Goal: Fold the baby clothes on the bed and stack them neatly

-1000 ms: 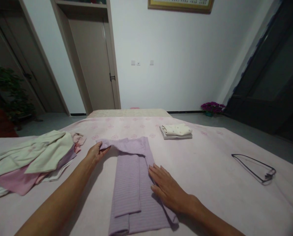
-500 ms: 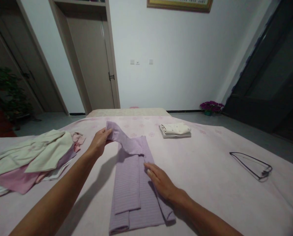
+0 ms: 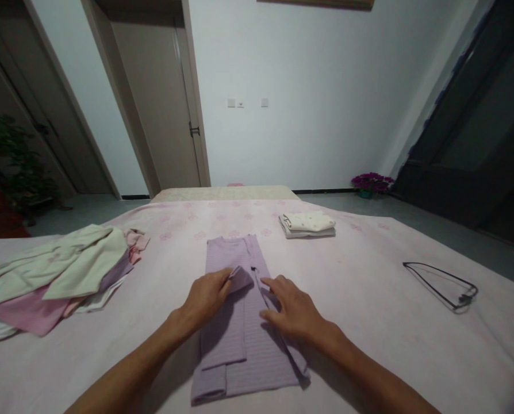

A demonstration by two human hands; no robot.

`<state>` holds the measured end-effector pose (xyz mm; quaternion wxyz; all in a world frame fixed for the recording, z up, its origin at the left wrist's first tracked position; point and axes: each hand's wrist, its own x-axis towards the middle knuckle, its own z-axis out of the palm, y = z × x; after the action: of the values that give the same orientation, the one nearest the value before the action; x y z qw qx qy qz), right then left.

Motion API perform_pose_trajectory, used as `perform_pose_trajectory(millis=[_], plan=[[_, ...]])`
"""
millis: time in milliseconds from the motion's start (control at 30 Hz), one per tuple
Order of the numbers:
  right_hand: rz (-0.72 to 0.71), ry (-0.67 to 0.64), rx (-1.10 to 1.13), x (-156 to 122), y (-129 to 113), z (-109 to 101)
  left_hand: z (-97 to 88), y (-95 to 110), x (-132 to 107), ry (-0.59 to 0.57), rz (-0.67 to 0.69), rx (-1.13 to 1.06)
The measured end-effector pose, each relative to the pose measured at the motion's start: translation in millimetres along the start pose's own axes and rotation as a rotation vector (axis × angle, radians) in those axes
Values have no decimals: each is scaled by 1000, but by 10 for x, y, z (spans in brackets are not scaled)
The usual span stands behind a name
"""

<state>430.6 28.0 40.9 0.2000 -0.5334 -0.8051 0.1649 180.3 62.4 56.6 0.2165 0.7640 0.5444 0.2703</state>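
A light purple ribbed garment [image 3: 265,359], perhaps a long-sleeved top, lies partly folded in front of me. My left hand [image 3: 211,292] pinches the end of one of its strips, which looks like a sleeve, and holds it just over the middle of the cloth. At the garment's right edge is my right hand [image 3: 295,307], thumb and fingers apart, with nothing gripped between them. Its fingertips are close to the folded right side; whether they touch it I cannot tell. My left hand and forearm cover part of the garment's left side.
A loose heap of clothes [image 3: 88,259] spreads on the left of the pink-patterned cloth-covered surface [image 3: 360,322]. Farther back sits a small folded stack [image 3: 307,225] of pale cloth. Black-framed glasses [image 3: 442,286] lie at the right.
My left hand has brought the strip from the upper left down and right across the garment. My right hand's fingers have spread and shifted slightly right. The view has tilted slightly down.
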Motion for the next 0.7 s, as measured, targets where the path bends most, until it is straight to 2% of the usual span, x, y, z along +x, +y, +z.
perform_pose_trajectory(millis=[100, 200, 267, 333, 433, 600, 700], plan=[[-42, -140, -154, -224, -99, -43, -107, -389, 120, 212, -197, -95], [18, -122, -92, -257, 72, -87, -281, -694, 190, 401, -359, -166], [102, -109, 4, -219, 245, -137, -335, -779, 192, 519, -376, -225], [174, -119, 73, -189, 379, -198, -305, -769, 180, 579, -277, -214], [218, -138, 119, -216, 432, -289, -127, -646, 195, 518, -9, -95], [227, -210, 22, -414, 249, -353, 328, -372, 376, 183, 414, 223], [144, -171, -70, -542, 154, -314, 565, -220, 541, 90, 571, 410]])
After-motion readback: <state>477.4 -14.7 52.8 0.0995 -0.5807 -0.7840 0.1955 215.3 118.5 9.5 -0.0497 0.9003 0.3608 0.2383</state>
